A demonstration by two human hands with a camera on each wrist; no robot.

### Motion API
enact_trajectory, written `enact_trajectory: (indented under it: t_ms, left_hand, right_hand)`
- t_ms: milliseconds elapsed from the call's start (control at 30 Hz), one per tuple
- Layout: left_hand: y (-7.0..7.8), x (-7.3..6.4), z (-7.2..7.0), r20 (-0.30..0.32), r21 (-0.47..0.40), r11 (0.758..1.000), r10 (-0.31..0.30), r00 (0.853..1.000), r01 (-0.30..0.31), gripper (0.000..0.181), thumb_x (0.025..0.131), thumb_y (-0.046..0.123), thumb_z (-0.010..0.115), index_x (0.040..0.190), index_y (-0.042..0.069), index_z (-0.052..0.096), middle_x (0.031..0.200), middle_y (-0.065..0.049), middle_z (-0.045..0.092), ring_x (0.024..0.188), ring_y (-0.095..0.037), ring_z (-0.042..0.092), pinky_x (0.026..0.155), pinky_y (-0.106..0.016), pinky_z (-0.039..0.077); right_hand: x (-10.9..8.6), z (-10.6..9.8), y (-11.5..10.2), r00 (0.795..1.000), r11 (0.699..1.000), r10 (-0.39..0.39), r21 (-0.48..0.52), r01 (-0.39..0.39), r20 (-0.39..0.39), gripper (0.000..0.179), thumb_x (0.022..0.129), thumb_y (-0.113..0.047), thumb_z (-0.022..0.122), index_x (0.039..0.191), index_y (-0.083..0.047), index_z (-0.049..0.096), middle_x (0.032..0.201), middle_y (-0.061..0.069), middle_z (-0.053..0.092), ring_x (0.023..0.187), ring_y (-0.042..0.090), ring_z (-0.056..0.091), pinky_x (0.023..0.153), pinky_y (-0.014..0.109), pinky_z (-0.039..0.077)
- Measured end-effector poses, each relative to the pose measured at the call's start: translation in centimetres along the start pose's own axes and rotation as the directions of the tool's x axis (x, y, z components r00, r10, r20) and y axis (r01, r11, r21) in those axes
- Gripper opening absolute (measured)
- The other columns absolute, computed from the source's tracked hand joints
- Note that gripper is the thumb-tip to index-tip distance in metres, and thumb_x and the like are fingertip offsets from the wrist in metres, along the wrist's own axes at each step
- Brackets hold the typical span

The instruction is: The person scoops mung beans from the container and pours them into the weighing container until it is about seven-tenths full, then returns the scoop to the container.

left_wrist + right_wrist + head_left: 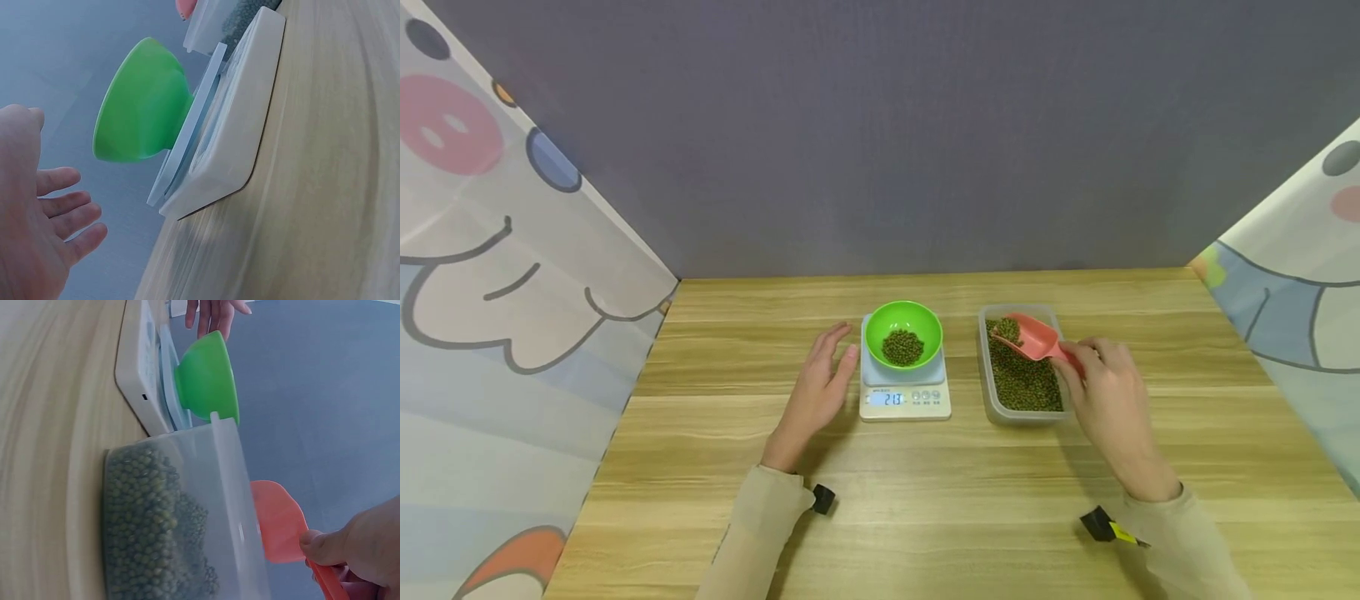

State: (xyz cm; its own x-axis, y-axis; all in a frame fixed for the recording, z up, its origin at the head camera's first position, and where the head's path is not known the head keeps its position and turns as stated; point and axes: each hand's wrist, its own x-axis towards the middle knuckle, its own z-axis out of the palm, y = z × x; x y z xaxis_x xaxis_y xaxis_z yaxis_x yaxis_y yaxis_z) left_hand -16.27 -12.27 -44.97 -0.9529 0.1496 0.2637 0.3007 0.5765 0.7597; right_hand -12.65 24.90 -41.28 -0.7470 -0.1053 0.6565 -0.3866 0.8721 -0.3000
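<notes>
Scoop (pixel 1037 337) is hovering over the tub (pixel 1027 419) of beans (pixel 1026 393), its handle (pixel 1067 355) pointing toward four o'clock, where the right grip (pixel 1108 385) is pinching it. At the tub's nine o'clock, a bowl (pixel 904 313) is sitting on the scale (pixel 931 411); at the bowl's eight, the left grip (pixel 817 388) is hanging relaxed, uncurled.

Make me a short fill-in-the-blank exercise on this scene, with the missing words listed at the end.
1. The bowl on the scale is ____ in colour.
2. The right hand grips the scoop by its ____.
3. In the head view, the container of beans stands to the ____ of the scale.
4. The left hand holds ____.

Missing words: green; handle; right; nothing.
</notes>
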Motion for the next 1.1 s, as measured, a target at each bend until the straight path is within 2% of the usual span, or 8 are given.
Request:
enact_trajectory:
  t_ms: [133,533,867,1100]
  left_hand:
    - [0.0,0.0,0.0,0.002,-0.008,1.0,0.0,1.0,0.0,0.056,0.112,0.039,0.041,0.152,0.002,0.046,0.16,-0.015,0.043,0.148,-0.036,0.039,0.121,-0.057,0.034]
    - [0.3,0.4,0.3,-0.008,-0.026,0.999,0.029,1.0,-0.029,0.053,0.112,0.036,0.042,0.151,0.0,0.046,0.157,-0.019,0.044,0.147,-0.036,0.04,0.121,-0.056,0.033]
    - [0.5,0.5,0.6,-0.009,-0.036,0.999,0.022,1.0,-0.022,0.055,0.111,0.039,0.042,0.152,0.002,0.047,0.159,-0.016,0.043,0.148,-0.035,0.039,0.121,-0.058,0.032]
    - [0.9,0.7,0.7,-0.006,-0.037,0.999,0.031,0.999,-0.032,0.056,0.111,0.04,0.041,0.152,0.003,0.046,0.159,-0.018,0.042,0.148,-0.035,0.039,0.12,-0.06,0.033]
  right_hand:
    - [0.5,-0.2,-0.3,1.0,1.0,-0.006,-0.003,0.006,-0.006,0.024,0.082,0.002,0.084,0.1,0.012,0.073,0.09,0.024,0.065,0.078,0.039,0.055,0.064,0.047,0.042]
    - [1.7,0.0,-1.9,0.999,0.999,-0.034,0.014,0.034,0.008,0.026,0.082,0.001,0.084,0.103,0.011,0.074,0.094,0.023,0.067,0.081,0.038,0.056,0.065,0.043,0.042]
    - [2.5,0.8,-3.5,0.995,0.994,-0.098,0.04,0.097,0.021,0.026,0.083,-0.002,0.084,0.103,0.012,0.074,0.095,0.023,0.067,0.082,0.039,0.057,0.066,0.043,0.046]
    - [3.1,1.6,-4.5,0.988,0.987,-0.151,0.057,0.149,0.028,0.025,0.083,-0.002,0.084,0.103,0.01,0.074,0.093,0.02,0.067,0.081,0.036,0.056,0.066,0.04,0.045]
